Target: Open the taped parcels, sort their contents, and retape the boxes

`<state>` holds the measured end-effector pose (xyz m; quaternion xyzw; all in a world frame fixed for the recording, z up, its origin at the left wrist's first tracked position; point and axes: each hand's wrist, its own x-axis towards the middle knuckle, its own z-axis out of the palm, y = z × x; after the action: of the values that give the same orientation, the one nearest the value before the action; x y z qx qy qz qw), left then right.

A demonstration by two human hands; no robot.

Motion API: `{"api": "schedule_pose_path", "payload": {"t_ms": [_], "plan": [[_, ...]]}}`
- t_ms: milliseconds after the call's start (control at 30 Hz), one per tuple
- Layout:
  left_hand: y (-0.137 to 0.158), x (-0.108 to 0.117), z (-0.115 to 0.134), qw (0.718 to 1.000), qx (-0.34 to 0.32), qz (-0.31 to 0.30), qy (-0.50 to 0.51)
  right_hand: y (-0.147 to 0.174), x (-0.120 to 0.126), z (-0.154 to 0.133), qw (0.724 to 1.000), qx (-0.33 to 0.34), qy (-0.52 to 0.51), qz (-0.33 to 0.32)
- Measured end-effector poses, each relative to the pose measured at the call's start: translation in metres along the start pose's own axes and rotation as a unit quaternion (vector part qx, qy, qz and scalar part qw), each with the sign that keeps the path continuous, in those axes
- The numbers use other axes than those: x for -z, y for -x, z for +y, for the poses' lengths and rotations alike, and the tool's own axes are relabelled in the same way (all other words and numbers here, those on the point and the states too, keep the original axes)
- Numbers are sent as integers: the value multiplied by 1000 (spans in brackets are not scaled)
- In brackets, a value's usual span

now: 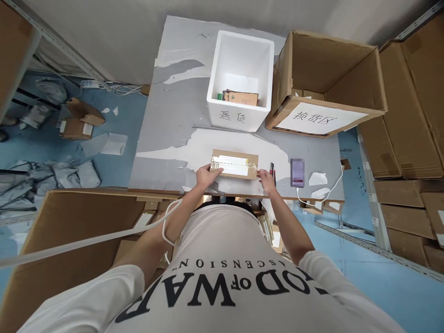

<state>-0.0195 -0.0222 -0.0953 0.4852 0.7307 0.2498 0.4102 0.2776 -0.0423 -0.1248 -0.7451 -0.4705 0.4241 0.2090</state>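
A small sealed cardboard box (222, 174) with a white label and shiny tape lies near the front edge of the table. My left hand (207, 176) grips its left end, thumb on top beside the label. At the lower right corner of the box, my right hand (266, 180) has its fingers closed on the edge. Just beyond that hand lies a black and red utility knife (272, 167), partly hidden by it. To the right is a phone (297, 173) with its screen lit and a white cable plugged in.
A white foam box (239, 118) holding small cartons stands at the back, beside a large open cardboard box (373, 108) with a handwritten sign. Paper scraps (317, 178) lie right of the phone. At left front stands another big carton (76, 222); a white cord (104, 239) crosses my left arm.
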Motion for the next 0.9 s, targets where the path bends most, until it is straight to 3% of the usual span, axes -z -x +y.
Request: {"api": "schedule_pose_path", "payload": {"t_ms": [100, 233, 433, 500, 567, 633, 700, 767, 900], "plan": [[0, -3, -2, 1000, 15, 3, 15, -7, 15, 23, 980, -90, 129, 118], [2, -5, -2, 999, 23, 12, 23, -10, 17, 45, 953, -200, 185, 130], [4, -7, -3, 998, 44, 10, 38, -9, 28, 42, 964, -172, 169, 115], [3, -10, -6, 997, 50, 3, 53, -7, 41, 25, 971, -123, 157, 131], [2, -13, -8, 996, 49, -7, 75, -5, 52, -3, 985, -25, 121, 119], [1, -17, -11, 994, 46, -15, 96, -1, 54, -38, 990, 110, 82, 35], [0, -21, -13, 993, 38, -18, 112, 1, 45, -74, 961, 240, 119, -77], [-1, -24, -16, 992, 24, -14, 122, 0, 28, -106, 910, 333, 183, -168], [-1, -27, -20, 990, -4, -17, 143, -8, -4, -142, 840, 367, 311, -252]]}}
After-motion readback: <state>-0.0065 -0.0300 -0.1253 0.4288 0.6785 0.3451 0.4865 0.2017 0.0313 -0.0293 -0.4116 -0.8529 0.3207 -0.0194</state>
